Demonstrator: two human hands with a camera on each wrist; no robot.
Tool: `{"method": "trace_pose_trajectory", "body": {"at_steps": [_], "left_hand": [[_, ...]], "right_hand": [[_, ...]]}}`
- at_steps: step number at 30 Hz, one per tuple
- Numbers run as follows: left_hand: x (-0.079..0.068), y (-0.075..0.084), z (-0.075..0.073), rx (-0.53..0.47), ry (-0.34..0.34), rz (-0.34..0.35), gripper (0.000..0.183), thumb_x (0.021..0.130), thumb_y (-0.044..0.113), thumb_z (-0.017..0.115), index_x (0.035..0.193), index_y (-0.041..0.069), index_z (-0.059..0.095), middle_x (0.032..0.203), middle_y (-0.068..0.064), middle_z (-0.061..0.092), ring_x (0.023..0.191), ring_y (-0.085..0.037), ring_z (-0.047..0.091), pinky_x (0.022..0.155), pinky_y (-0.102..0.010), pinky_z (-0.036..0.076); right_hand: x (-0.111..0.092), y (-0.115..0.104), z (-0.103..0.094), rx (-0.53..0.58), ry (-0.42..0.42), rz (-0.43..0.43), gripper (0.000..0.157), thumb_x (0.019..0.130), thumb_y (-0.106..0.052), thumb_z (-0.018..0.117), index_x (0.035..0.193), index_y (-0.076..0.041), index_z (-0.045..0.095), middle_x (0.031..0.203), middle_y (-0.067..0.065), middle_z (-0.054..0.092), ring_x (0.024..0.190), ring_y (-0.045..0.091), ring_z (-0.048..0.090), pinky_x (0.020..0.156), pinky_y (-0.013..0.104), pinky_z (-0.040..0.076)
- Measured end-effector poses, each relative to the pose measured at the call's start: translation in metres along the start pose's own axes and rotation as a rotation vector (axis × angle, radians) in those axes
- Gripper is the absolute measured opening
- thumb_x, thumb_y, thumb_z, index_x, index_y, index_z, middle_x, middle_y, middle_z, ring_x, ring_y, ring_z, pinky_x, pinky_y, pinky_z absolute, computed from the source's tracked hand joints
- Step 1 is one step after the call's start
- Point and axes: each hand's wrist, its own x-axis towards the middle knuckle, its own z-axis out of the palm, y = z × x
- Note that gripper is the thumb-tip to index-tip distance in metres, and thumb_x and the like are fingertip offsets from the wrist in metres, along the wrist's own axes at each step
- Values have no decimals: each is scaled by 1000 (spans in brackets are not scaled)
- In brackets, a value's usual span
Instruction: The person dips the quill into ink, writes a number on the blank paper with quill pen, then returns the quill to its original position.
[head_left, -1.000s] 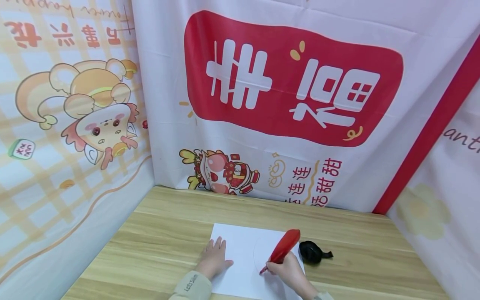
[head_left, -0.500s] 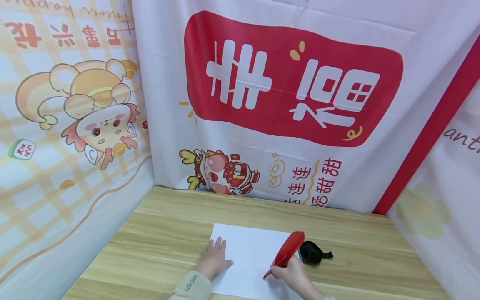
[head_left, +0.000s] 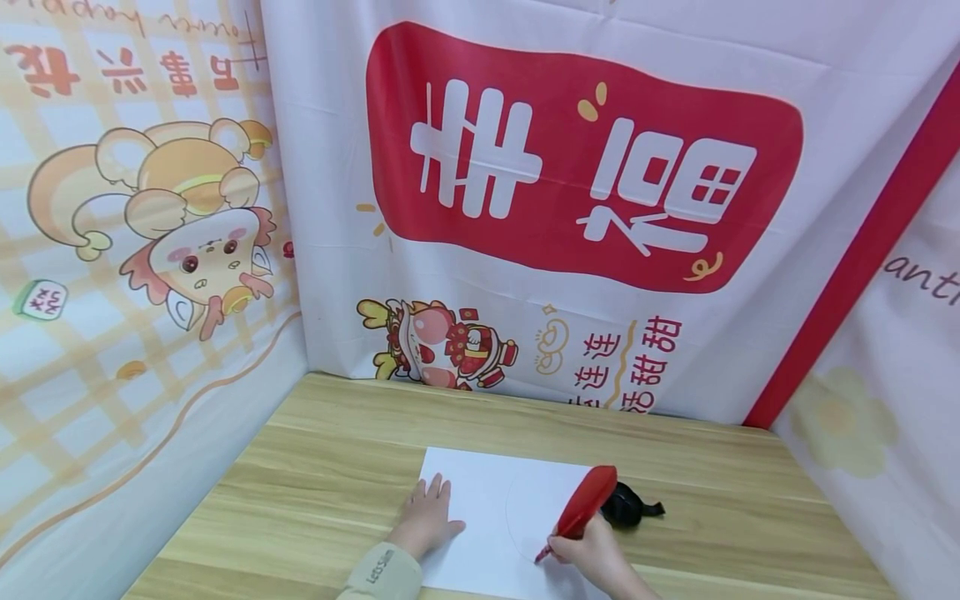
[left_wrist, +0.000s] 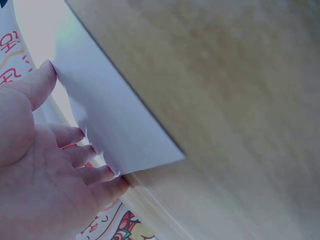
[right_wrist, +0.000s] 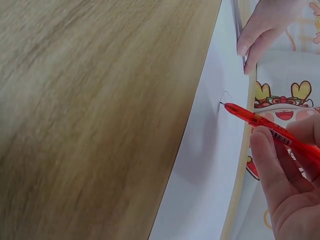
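Note:
A white sheet of paper (head_left: 480, 517) lies on the wooden table. My left hand (head_left: 429, 517) rests on its left edge with fingers spread and straight; the left wrist view shows the fingertips along the paper (left_wrist: 115, 120). My right hand (head_left: 596, 557) pinches a red pen (head_left: 585, 508) with a broad feather-shaped top, tilted to the right. In the right wrist view the pen (right_wrist: 245, 114) has its tip right at the paper, at the end of a thin curved line (right_wrist: 226, 94). That arc bows to the left in the head view.
A black rounded object (head_left: 628, 507) with a short tail sits right of the paper, partly behind the pen and right hand. The wooden table (head_left: 360, 425) meets a printed cloth (head_left: 330, 250) at the back, and more cloth hangs at both sides.
My right hand and the red pen have moved right and slightly toward me, and the curved line is longer at its lower end. The left hand stays in place.

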Motion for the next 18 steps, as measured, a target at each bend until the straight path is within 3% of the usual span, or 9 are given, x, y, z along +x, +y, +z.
{"method": "trace_pose_trajectory", "body": {"at_steps": [7, 18], "left_hand": [[0, -1, 1, -2, 3, 1, 69, 85, 29, 64, 135, -9, 36, 144, -28, 23, 132, -48, 12, 107, -56, 8], [2, -3, 3, 8, 10, 9, 69, 86, 31, 63, 136, -9, 35, 144, -27, 23, 132, -48, 11, 107, -57, 8]], "right_hand": [[-2, 3, -6, -31, -3, 2, 14, 76, 4, 65, 86, 7, 56, 69, 6, 63, 63, 16, 60, 57, 31, 54], [-4, 6, -16, -33, 14, 11, 7, 75, 5, 65, 80, 7, 60, 67, 6, 62, 62, 16, 59, 56, 31, 53]]}}
